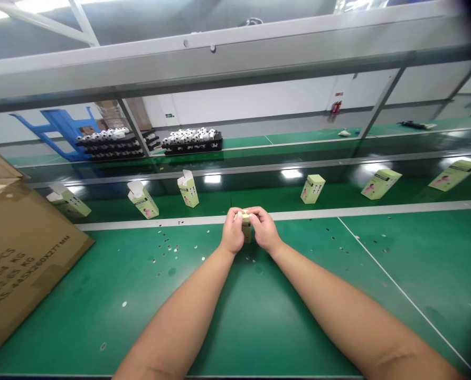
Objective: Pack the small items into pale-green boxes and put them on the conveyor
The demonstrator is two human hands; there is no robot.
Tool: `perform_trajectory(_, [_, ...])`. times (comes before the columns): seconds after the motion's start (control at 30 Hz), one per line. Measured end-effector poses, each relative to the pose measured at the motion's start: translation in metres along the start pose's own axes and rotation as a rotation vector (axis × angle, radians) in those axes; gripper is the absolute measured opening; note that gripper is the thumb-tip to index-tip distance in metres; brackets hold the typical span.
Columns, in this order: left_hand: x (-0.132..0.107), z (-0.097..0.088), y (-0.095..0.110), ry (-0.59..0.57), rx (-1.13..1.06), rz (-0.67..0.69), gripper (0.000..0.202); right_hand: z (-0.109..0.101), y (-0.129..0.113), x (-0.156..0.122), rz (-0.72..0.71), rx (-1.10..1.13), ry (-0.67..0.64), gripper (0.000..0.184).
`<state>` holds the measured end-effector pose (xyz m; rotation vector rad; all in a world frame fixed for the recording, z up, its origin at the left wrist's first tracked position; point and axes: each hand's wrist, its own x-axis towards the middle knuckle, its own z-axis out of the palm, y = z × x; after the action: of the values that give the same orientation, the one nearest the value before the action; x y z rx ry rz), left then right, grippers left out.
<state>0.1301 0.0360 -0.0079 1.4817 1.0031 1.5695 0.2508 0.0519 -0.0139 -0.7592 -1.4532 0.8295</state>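
A small light-green box (246, 231) stands upright on the green work surface, between my two hands. My left hand (233, 231) is closed around its left side, thumb at the top edge. On the other side my right hand (264, 230) grips it, with thumb and fingers at the top. The fingers of both hands meet over the box's top, so the flaps are mostly hidden. Beyond the pale strip, an open-topped green box (188, 189) stands to the left, and a box with its top closed (313, 189) stands to the right.
Left of my arms sits a large brown carton (25, 264). More green boxes (143, 200) line the belt on both sides. Black trays (194, 146) of football-patterned items stand behind. Small dark and white discs lie scattered on the work surface (299, 327). A metal beam (235, 53) crosses above.
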Motion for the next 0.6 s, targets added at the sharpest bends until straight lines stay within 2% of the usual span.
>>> perform_trajectory(0.2, [0.003,0.004,0.002,0.047,-0.009,-0.073,0.014,0.004,0.003,-0.001,0.057,0.045,-0.009,0.017])
perform_trajectory(0.37, [0.000,0.005,0.006,0.032,-0.073,-0.138,0.009,0.003,0.007,-0.011,0.023,-0.058,-0.036,0.020])
perform_trajectory(0.43, [-0.001,0.003,0.006,0.004,-0.101,-0.150,0.013,0.001,0.007,-0.015,-0.038,-0.180,-0.108,0.029])
perform_trajectory(0.53, [0.007,-0.011,0.001,-0.025,-0.101,-0.123,0.021,-0.005,0.007,-0.009,-0.097,-0.379,-0.298,0.058])
perform_trajectory(0.6, [0.022,-0.030,-0.006,0.046,-0.014,-0.075,0.029,-0.012,0.008,0.006,-0.063,-0.436,-0.371,0.066])
